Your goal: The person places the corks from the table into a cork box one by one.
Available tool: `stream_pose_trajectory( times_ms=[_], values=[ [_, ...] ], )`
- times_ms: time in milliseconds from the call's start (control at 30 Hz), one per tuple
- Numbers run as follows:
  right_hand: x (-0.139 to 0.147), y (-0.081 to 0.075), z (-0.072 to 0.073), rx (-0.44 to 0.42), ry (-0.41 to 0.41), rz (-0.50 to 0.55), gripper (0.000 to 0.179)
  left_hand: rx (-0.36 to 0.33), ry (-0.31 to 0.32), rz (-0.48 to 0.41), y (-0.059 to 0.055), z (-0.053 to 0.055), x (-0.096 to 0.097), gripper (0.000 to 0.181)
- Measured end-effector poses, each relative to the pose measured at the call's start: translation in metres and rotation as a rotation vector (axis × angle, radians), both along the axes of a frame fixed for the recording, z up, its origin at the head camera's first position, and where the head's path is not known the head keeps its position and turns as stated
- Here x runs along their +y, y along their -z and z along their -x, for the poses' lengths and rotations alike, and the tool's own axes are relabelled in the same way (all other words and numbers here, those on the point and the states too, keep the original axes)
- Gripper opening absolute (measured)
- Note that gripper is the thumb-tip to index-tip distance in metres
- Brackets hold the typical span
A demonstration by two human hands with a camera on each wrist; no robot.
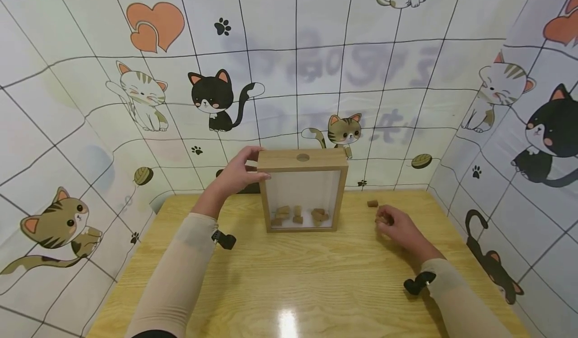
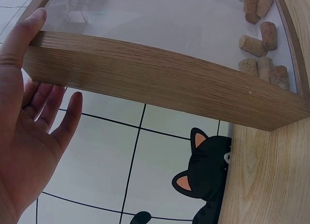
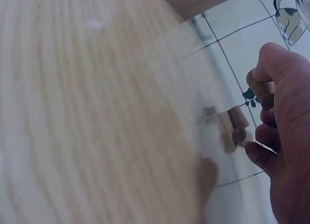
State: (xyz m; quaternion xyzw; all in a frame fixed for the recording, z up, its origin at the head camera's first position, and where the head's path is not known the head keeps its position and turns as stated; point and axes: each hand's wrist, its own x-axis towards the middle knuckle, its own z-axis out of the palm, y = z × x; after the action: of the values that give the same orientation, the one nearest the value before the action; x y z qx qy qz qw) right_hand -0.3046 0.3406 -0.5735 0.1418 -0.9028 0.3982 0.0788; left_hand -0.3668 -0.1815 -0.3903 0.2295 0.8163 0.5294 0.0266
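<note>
A wooden frame box (image 1: 303, 161) with a clear front and a round hole in its top stands upright on the table. Several corks (image 1: 298, 215) lie at its bottom, behind the front pane. My left hand (image 1: 239, 173) grips the box's upper left corner; the thumb (image 2: 30, 24) lies on the front edge and the fingers reach behind. To the right of the box, my right hand (image 1: 397, 227) is low over the table and pinches a cork (image 3: 262, 90) between thumb and fingers. Just beyond that hand lies another cork (image 1: 372, 203), blurred in the right wrist view.
The light wooden table (image 1: 271, 278) runs back to a wall covering (image 1: 280, 92) printed with cats and grid lines, which also encloses both sides. A dark strap with a small black device (image 1: 224, 239) is on the left wrist, and a similar black device (image 1: 419, 283) on the right.
</note>
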Motion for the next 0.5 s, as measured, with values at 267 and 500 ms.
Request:
stream_pose_trajectory(
  times_ms=[267,500],
  values=[
    [-0.008,-0.017,0.002,0.010,-0.023,0.007,0.017,0.009,0.005,-0.001,0.002,0.001,-0.001,0.079],
    [-0.020,-0.039,-0.002,0.075,-0.016,0.013,0.014,0.014,0.004,0.002,0.001,0.000,0.000,0.078]
  ],
)
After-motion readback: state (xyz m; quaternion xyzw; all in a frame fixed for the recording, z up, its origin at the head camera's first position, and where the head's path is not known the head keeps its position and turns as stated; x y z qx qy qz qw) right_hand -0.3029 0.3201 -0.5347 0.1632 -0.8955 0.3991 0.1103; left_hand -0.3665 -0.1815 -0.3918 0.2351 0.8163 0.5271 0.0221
